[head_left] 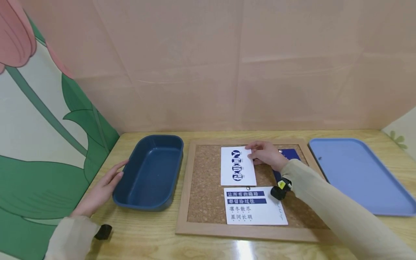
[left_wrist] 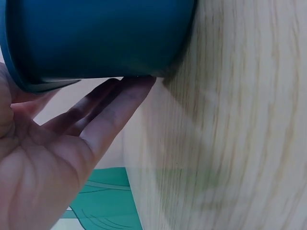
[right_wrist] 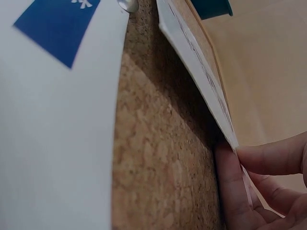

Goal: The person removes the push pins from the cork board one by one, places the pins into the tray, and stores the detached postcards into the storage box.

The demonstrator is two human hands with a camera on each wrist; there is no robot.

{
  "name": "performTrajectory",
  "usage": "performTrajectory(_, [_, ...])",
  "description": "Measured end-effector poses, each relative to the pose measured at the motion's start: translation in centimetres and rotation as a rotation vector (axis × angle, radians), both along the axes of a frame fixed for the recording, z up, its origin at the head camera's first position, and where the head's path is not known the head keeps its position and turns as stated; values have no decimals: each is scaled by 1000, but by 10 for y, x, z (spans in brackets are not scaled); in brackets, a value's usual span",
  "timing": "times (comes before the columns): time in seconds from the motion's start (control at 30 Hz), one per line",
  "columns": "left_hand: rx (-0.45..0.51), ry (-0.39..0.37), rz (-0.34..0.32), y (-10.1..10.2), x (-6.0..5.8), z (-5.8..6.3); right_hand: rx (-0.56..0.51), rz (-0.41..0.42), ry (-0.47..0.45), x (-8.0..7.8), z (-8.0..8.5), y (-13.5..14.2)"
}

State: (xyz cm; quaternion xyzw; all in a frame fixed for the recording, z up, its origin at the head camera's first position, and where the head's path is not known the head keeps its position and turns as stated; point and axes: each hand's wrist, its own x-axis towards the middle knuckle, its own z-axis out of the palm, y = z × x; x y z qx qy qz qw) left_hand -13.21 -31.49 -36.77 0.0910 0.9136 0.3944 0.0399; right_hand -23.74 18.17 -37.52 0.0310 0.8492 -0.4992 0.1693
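My right hand (head_left: 267, 155) pinches the right edge of a white card (head_left: 238, 166) with dark blue lettering. In the right wrist view that card (right_wrist: 196, 62) tilts up off the cork, thumb on one face and a finger beneath. Below it on the corkboard (head_left: 206, 180) lies a second white card (head_left: 260, 215) with blue text bars, a pushpin (head_left: 248, 188) at its top edge. A dark blue card (head_left: 290, 154) is partly hidden behind my right hand. My left hand (head_left: 100, 189) touches the outer side of a deep blue bin (left_wrist: 105, 38), its fingers nearly straight.
A light blue tray (head_left: 357, 173) lies right of the corkboard. The wooden table (head_left: 143, 234) meets a pinkish cloth backdrop (head_left: 211, 90) at the back. A flower-patterned panel (head_left: 48, 144) stands on the left.
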Motion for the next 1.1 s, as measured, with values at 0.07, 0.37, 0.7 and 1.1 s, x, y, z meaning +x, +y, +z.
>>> performTrajectory(0.07, [6, -6, -4, -1, 0, 0, 1, 2, -3, -1, 0, 0])
performTrajectory(0.37, [120, -67, -41, -1, -1, -2, 7, 15, -21, -1, 1, 1])
performTrajectory(0.7, [249, -194, -18, 1, -4, -1, -19, 10, -27, -7, 4, 1])
performTrajectory(1.1, [258, -211, -2, 2, -3, 0, -31, -9, -16, -11, 11, -5])
